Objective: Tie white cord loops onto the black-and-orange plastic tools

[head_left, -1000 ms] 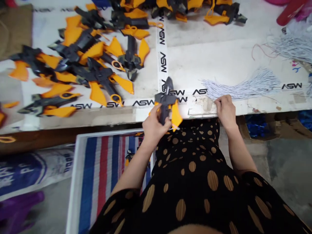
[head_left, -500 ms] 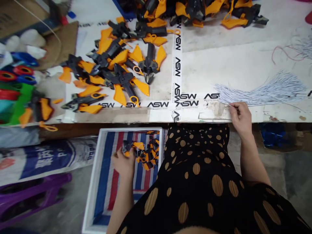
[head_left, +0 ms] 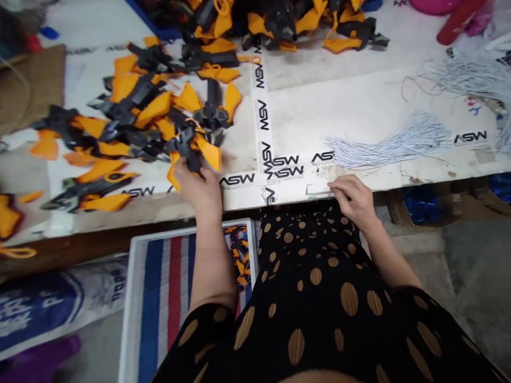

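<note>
At the table's front edge, the fingers of my left hand [head_left: 199,189] are closed around a black-and-orange plastic toy [head_left: 187,143] with wing-like flaps and a small orange loop. It lies against a loose pile of similar toys [head_left: 131,106], and my palm hides part of it. My right hand [head_left: 353,199] rests over the edge further right, thumb and fingertips pinched together. Anything thin between those fingertips is too small to make out. Just beyond that hand lies a bundle of thin white ties [head_left: 391,146], apart from the fingers.
Below the table, left of my lap, stands a white-rimmed tray [head_left: 131,276] with striped lining and several small toys. More toys [head_left: 279,21] are heaped at the back. Another bundle of white ties [head_left: 467,80] lies far right. A cardboard box [head_left: 459,205] sits beneath the table.
My left hand has come up from the tray, where it held a toy, and grasps another on the table. My right hand has drawn left, away from the tie bundle. The view has shifted right.
</note>
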### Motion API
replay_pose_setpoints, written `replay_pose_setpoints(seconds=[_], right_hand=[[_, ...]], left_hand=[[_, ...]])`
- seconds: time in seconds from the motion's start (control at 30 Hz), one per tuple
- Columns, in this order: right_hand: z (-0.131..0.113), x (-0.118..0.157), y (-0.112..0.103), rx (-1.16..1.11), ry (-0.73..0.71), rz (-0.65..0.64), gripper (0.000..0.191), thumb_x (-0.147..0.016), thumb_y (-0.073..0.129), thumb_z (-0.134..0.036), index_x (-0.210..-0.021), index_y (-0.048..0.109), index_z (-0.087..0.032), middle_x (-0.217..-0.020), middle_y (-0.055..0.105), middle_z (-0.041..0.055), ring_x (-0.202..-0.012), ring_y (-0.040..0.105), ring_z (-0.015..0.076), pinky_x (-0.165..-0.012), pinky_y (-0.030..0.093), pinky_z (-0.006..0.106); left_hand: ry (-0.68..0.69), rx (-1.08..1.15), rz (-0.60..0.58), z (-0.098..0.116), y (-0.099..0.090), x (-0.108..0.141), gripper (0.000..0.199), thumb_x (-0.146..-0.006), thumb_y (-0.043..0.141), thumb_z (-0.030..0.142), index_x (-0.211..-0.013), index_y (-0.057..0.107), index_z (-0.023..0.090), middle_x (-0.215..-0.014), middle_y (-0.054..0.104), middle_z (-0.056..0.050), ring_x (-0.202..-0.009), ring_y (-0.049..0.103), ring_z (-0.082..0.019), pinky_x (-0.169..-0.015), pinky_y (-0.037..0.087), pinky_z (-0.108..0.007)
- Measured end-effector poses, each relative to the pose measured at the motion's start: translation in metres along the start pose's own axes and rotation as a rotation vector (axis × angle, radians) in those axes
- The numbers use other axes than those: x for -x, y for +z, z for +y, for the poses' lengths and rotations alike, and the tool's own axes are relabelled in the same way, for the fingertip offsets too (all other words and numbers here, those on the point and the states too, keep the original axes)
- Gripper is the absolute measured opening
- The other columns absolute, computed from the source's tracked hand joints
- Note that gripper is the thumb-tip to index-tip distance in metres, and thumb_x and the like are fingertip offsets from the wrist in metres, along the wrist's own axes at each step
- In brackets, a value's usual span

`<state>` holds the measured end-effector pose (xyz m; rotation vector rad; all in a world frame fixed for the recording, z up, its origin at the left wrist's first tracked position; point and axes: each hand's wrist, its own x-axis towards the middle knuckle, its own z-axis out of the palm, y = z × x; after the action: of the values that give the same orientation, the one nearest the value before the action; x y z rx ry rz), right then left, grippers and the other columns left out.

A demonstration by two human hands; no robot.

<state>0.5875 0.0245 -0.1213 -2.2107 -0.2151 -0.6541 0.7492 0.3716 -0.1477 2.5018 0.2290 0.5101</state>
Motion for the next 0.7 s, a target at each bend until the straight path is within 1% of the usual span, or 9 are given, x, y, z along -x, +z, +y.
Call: replay_pose_setpoints(seconds=[0.1,0.13,0.2,0.3,0.37,0.43,0.53,0.63,0.7], right_hand=[[-0.01,0.004,-0.001,-0.116,-0.004,-0.006,0.017,-0.097,0.059,-0.024,-0.103,0.074,-0.027,-0.093,0.074,0.0076,-0.085,0.07,0.0208,-0.073,0.059,0.037],[-0.014,0.005,0.001,-0.164,-0.014,-0.029,0.017,-0.097,0.059,-0.024,-0.104,0.074,-0.027,-0.092,0.074,0.0071,-0.084,0.07,0.02,-0.073,0.059,0.036],[-0.023,0.006,0.01,-0.275,-0.065,-0.123,0.018,-0.097,0.059,-0.022,-0.106,0.073,-0.027,-0.093,0.075,0.0058,-0.084,0.07,0.0181,-0.073,0.058,0.033],[-0.032,0.008,0.024,-0.352,-0.116,-0.295,0.02,-0.099,0.057,-0.021,-0.111,0.071,-0.027,-0.097,0.075,0.0053,-0.087,0.071,0.0162,-0.075,0.057,0.03],[-0.032,0.008,0.03,-0.311,-0.066,-0.325,0.02,-0.099,0.055,-0.023,-0.111,0.071,-0.026,-0.098,0.075,0.0055,-0.087,0.07,0.0163,-0.076,0.056,0.029],[-0.028,0.008,0.031,-0.268,0.026,-0.274,0.018,-0.1,0.055,-0.025,-0.109,0.071,-0.025,-0.096,0.074,0.0051,-0.079,0.067,0.0153,-0.073,0.054,0.029],[-0.02,0.006,0.027,-0.247,0.135,-0.181,0.015,-0.099,0.057,-0.027,-0.104,0.071,-0.022,-0.09,0.071,0.0046,-0.069,0.062,0.0135,-0.067,0.051,0.027],[-0.013,0.005,0.023,-0.232,0.17,-0.149,0.013,-0.098,0.06,-0.028,-0.099,0.071,-0.02,-0.084,0.068,0.004,-0.067,0.06,0.0131,-0.064,0.049,0.026],[-0.011,0.004,0.025,-0.219,0.164,-0.146,0.014,-0.098,0.06,-0.028,-0.097,0.071,-0.02,-0.085,0.068,0.0039,-0.066,0.059,0.0123,-0.063,0.048,0.025]], left_hand=[[0.093,0.094,0.022,0.026,0.003,0.046,0.043,-0.096,0.052,0.02,-0.137,0.046,0.01,-0.14,0.053,-0.019,-0.134,0.051,-0.032,-0.114,0.041,-0.048],[0.123,0.113,-0.011,0.038,0.006,0.062,0.044,-0.095,0.053,0.021,-0.138,0.046,0.011,-0.139,0.054,-0.019,-0.132,0.054,-0.032,-0.112,0.043,-0.047],[0.172,0.14,-0.124,0.062,0.016,0.089,0.045,-0.095,0.053,0.026,-0.139,0.045,0.015,-0.137,0.056,-0.019,-0.126,0.059,-0.031,-0.107,0.048,-0.045],[0.26,0.146,-0.263,0.091,0.034,0.108,0.041,-0.096,0.053,0.031,-0.135,0.047,0.017,-0.134,0.056,-0.02,-0.124,0.06,-0.032,-0.098,0.053,-0.044],[0.311,0.178,-0.297,0.102,0.04,0.111,0.037,-0.098,0.052,0.034,-0.131,0.049,0.017,-0.132,0.056,-0.02,-0.125,0.059,-0.032,-0.096,0.054,-0.043],[0.362,0.26,-0.331,0.106,0.036,0.113,0.032,-0.098,0.054,0.036,-0.125,0.049,0.019,-0.126,0.058,-0.017,-0.122,0.059,-0.029,-0.096,0.053,-0.04],[0.43,0.381,-0.423,0.104,0.017,0.119,0.02,-0.098,0.057,0.034,-0.112,0.051,0.022,-0.125,0.059,-0.013,-0.118,0.06,-0.023,-0.097,0.052,-0.037],[0.472,0.434,-0.53,0.096,-0.001,0.129,0.012,-0.098,0.059,0.033,-0.095,0.056,0.021,-0.131,0.058,-0.012,-0.124,0.058,-0.023,-0.103,0.05,-0.04],[0.444,0.48,-0.557,0.09,-0.005,0.135,0.018,-0.098,0.058,0.031,-0.084,0.057,0.02,-0.122,0.063,-0.01,-0.118,0.062,-0.022,-0.102,0.05,-0.04]])
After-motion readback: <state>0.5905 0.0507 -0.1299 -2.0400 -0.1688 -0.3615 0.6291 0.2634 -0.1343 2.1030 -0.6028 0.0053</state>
